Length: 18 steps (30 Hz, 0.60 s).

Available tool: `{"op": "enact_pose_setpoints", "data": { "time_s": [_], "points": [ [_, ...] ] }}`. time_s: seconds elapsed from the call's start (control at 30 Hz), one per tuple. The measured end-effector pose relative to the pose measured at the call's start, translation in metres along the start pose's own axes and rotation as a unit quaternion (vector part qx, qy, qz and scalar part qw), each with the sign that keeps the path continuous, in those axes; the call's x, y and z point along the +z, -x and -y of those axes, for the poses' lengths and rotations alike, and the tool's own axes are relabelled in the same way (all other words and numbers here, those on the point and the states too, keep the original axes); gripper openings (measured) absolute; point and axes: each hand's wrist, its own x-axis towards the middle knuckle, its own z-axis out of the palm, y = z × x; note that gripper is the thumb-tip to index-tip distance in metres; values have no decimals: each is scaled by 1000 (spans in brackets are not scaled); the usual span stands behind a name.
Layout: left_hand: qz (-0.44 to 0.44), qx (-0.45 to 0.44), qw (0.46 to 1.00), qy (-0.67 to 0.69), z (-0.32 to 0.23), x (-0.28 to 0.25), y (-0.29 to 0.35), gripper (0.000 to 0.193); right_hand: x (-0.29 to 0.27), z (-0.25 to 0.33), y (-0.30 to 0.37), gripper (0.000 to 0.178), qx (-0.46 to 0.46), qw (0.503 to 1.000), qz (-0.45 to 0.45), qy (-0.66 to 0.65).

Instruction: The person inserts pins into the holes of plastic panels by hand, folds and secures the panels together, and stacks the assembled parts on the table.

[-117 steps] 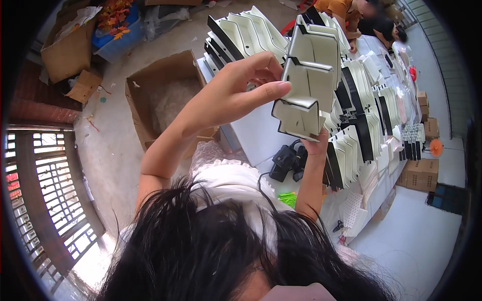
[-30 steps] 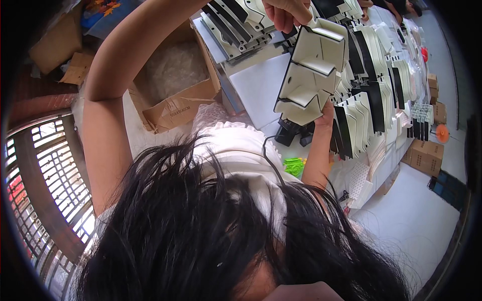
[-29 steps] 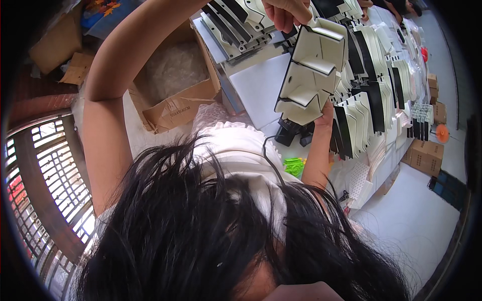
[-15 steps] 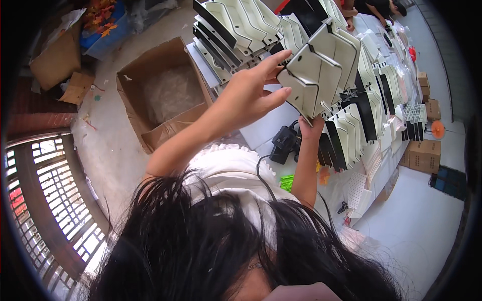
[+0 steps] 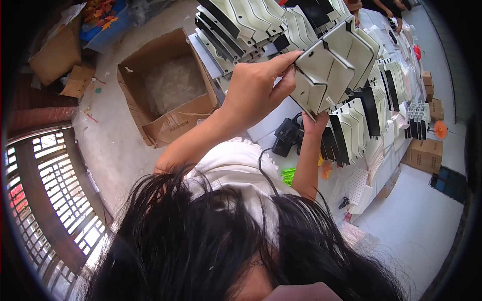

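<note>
One black-edged white holder point(image 5: 317, 62) was raised in my feed above the table point(image 5: 273, 121): the right hand point(image 5: 315, 123) held its lower corner, fingers partly hidden; the left hand point(image 5: 258, 89) pinched its left edge. Beyond, I saw similar holders point(image 5: 251, 22) in rows.

Right hand point(image 5: 315, 123) partly hidden behind white divided holder point(image 5: 312, 61); co-worker point(image 5: 382, 6) cut off by top edge.
</note>
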Motion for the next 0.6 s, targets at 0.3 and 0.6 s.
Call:
{"op": "enact_pose_setpoints", "data": {
  "time_s": [0.3,0.6],
  "points": [
    [51,-114,983,134,-3,-5,-2,27,3,-2,2,22,-20,996,-70,48],
    [82,-170,952,240,9,-9,-8,29,23,-7,10,12,-14,983,-173,54]
  ]
}}
